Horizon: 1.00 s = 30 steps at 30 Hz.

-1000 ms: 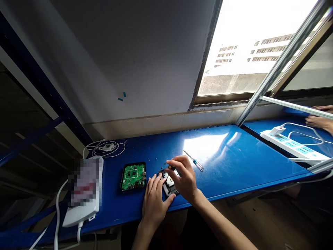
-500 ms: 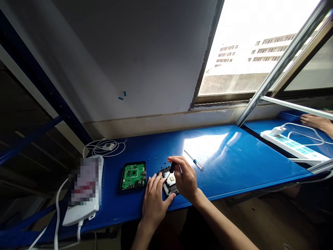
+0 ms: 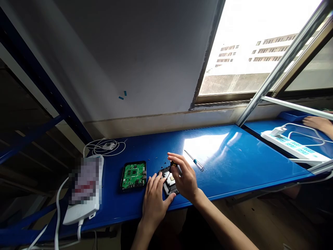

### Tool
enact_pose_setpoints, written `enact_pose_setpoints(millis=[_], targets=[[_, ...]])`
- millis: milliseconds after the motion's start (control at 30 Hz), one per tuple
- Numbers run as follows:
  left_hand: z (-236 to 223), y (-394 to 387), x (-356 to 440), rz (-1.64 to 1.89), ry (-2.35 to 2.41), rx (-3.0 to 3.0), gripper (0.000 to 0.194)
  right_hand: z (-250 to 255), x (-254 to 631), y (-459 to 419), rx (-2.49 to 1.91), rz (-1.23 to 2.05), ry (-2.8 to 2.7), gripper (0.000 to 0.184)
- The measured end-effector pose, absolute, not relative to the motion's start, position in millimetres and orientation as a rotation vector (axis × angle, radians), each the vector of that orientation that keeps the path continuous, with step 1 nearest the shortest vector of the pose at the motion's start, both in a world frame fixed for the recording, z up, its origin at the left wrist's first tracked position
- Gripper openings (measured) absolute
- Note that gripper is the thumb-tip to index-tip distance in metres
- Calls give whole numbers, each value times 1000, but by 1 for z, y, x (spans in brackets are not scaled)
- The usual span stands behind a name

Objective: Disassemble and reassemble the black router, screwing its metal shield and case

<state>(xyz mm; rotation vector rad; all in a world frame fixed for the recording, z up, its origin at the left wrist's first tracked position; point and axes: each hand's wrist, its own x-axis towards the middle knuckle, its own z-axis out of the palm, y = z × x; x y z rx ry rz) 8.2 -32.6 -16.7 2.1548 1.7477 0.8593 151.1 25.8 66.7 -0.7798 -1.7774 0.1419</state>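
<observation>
My right hand (image 3: 187, 180) is closed around a small dark-handled screwdriver (image 3: 172, 167). Its shaft points down at a black plastic device cover (image 3: 170, 190) carrying a pale plate with a square pad. Against the left and near edges of that cover rests my left hand (image 3: 153, 198), gripping it between thumb and fingers on the bench. Left of the hand lies an open black case (image 3: 121, 178) with a green circuit board (image 3: 134, 173) inside. A second screwdriver (image 3: 197, 163), clear blue-handled, lies to the right. Several tiny screws (image 3: 161, 167) are scattered behind the cover.
The blue bench (image 3: 234, 163) has a coiled white cable (image 3: 108, 147) at its back left. A white box-like device (image 3: 83, 213) stands at the left end, its top blurred out. At right are a power strip (image 3: 293, 144), a metal frame post, and another person's hand (image 3: 316, 122).
The fingers of my right hand have shifted on the screwdriver handle, the index finger lifting slightly. My left hand and the cover stay in place.
</observation>
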Motion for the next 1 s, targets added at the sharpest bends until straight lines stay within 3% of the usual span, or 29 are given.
enact_pose_setpoints(millis=[100, 233, 400, 667, 1000], targets=[[-17, -33, 9, 861, 1747, 2154, 48, 66, 152, 26, -789, 88, -1778, 33], [-16, -33, 9, 867, 1749, 2152, 47, 66, 152, 25, -771, 176, -1777, 43], [-17, -33, 9, 876, 1747, 2151, 47, 69, 151, 25, -785, 103, -1770, 30], [-16, -33, 9, 849, 1752, 2142, 49, 69, 156, 27, -781, 38, -1778, 41], [-10, -33, 7, 778, 1745, 2099, 50, 70, 178, 39, -860, 43, -1616, 35]])
